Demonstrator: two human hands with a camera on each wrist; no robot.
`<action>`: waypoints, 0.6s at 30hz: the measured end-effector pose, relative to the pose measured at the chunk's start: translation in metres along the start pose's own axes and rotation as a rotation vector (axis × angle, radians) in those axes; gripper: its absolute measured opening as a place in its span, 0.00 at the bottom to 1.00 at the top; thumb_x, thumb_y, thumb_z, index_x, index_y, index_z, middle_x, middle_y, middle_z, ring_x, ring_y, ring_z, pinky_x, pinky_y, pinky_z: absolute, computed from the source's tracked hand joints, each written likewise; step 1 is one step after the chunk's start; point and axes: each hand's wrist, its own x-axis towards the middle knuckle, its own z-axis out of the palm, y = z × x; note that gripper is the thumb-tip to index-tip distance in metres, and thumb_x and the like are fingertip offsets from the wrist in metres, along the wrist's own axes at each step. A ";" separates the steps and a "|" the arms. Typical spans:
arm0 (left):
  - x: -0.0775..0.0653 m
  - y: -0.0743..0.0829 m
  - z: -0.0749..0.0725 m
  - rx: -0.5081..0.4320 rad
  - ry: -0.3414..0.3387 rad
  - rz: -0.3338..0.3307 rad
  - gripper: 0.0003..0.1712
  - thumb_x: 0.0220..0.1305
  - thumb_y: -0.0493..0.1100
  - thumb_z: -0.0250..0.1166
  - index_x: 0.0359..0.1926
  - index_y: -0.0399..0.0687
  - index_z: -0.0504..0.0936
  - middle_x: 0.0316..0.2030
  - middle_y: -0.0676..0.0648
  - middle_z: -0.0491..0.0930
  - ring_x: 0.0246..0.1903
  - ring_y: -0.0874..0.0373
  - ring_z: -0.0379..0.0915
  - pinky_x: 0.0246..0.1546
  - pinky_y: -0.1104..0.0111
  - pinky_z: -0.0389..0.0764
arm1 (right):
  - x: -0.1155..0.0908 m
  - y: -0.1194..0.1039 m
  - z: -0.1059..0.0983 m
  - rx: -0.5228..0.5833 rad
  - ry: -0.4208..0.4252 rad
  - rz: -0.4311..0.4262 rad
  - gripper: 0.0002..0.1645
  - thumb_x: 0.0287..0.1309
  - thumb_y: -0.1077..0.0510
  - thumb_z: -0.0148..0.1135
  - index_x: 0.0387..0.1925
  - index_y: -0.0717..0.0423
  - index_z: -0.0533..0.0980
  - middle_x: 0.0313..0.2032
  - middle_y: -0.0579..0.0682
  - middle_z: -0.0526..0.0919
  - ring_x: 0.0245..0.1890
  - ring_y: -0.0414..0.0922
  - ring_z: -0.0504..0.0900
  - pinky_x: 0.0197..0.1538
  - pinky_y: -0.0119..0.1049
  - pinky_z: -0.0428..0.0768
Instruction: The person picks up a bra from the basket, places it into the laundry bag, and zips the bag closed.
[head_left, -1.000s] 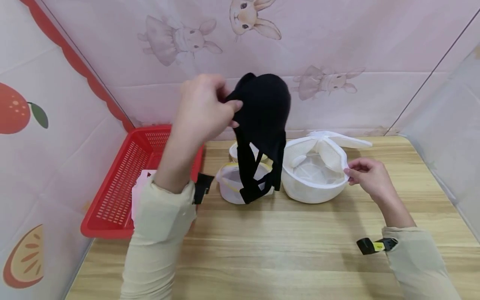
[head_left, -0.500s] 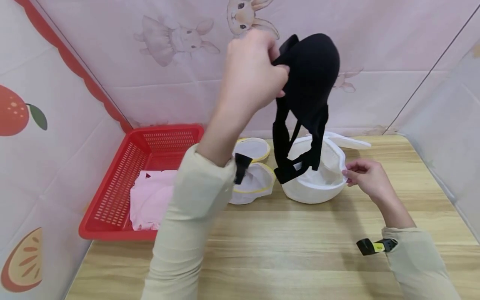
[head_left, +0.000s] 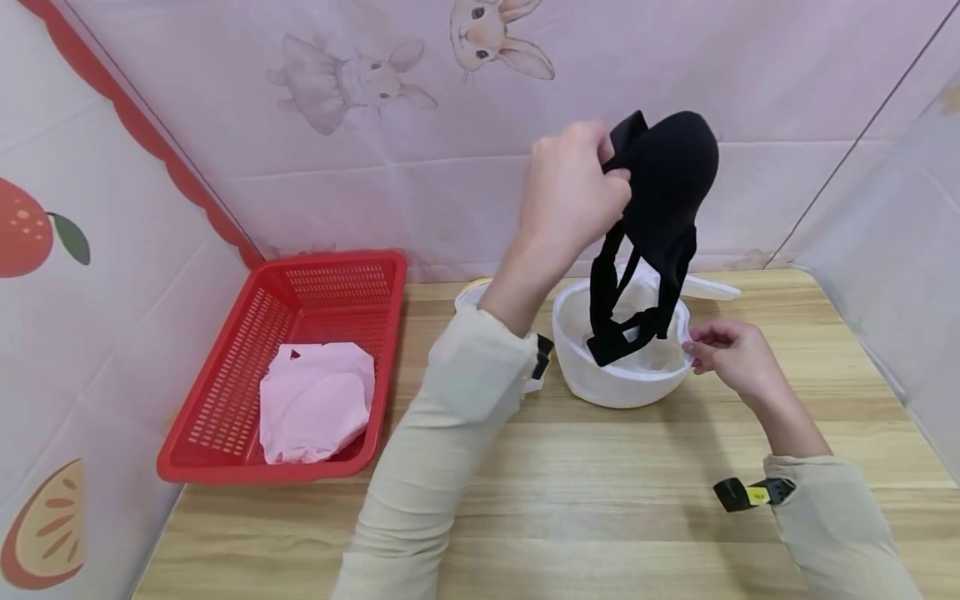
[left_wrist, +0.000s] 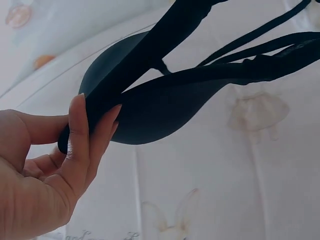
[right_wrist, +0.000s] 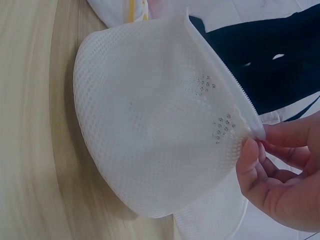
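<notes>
My left hand (head_left: 573, 187) pinches a black bra (head_left: 670, 175) by its middle, cups folded together, and holds it up over a white mesh laundry bag (head_left: 611, 379). Its straps and band hang down, their lower ends overlapping the bag's mouth in the head view. In the left wrist view, thumb and fingers (left_wrist: 77, 125) grip the folded centre of the bra. My right hand (head_left: 731, 350) pinches the right rim of the bag between thumb and fingers. The right wrist view shows the zipper edge (right_wrist: 225, 75) at that rim; the bag's lid is folded back.
At the left stands a red plastic basket (head_left: 213, 400) with a folded pink garment (head_left: 318, 400) inside. A smaller white mesh bag with yellow trim (head_left: 472, 292) sits behind my left forearm, mostly hidden. A printed wall (head_left: 360, 208) closes off the table's (head_left: 600, 500) back edge.
My left hand has carried the black bra rightward, first rising and then lowering, from over the yellow-trimmed bags to over the white mesh bag. The right hand stays on the rim.
</notes>
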 end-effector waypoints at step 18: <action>-0.011 -0.048 0.062 -0.022 -0.029 0.011 0.10 0.54 0.40 0.64 0.22 0.45 0.71 0.22 0.50 0.74 0.30 0.56 0.71 0.29 0.70 0.69 | 0.002 0.003 -0.002 0.030 0.034 0.035 0.12 0.59 0.69 0.53 0.40 0.79 0.70 0.22 0.43 0.76 0.21 0.36 0.76 0.26 0.30 0.80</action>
